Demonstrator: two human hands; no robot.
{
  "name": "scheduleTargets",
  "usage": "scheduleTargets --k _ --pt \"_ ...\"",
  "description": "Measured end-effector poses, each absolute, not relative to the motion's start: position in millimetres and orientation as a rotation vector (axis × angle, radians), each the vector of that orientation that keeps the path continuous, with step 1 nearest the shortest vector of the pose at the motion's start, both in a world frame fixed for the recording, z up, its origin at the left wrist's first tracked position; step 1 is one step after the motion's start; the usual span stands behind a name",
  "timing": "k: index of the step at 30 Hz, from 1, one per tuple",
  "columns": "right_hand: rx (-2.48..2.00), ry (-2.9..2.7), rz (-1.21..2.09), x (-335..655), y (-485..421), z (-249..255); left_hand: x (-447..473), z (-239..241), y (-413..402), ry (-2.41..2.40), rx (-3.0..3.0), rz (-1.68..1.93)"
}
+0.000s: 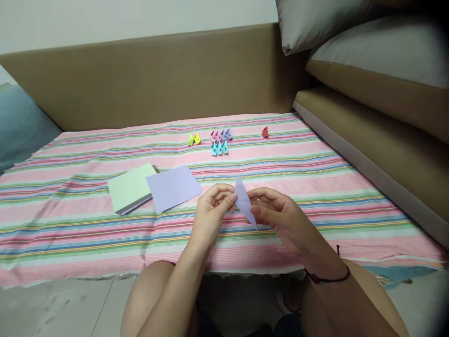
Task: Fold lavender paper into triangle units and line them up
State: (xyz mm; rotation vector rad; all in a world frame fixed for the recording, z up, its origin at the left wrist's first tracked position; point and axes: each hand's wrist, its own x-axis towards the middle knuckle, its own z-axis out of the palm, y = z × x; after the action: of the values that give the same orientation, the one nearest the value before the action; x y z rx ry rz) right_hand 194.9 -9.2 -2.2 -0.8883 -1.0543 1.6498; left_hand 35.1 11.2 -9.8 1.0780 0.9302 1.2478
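Note:
A folded piece of lavender paper is held up between my two hands, above the striped cloth. My left hand pinches its left edge between thumb and fingers. On the other side, my right hand grips the right edge, thumb in front and fingers partly hidden behind the paper. A crease line crosses the paper's face. To the left lie flat lavender sheets, and beside them a stack of paper with a light green sheet on top.
Small folded paper pieces stand farther back: yellow ones, pink and purple ones, light blue ones and a red one. The striped cloth covers the seat. Stacked cushions rise at the right, a brown backrest behind.

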Motion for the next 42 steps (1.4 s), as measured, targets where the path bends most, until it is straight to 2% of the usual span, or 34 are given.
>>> scheduleTargets --k 18,33,42 --pt "-0.712 -0.923 1.757 194 -8 -4 36 -9 10 0.833 0.980 1.262" --pt "-1.004 -1.074 1.331 191 -5 -13 41 -4 5 1.065 1.229 1.238" --pt "-0.980 -1.094 1.414 187 -4 -19 45 -13 7 1.095 0.963 1.286"
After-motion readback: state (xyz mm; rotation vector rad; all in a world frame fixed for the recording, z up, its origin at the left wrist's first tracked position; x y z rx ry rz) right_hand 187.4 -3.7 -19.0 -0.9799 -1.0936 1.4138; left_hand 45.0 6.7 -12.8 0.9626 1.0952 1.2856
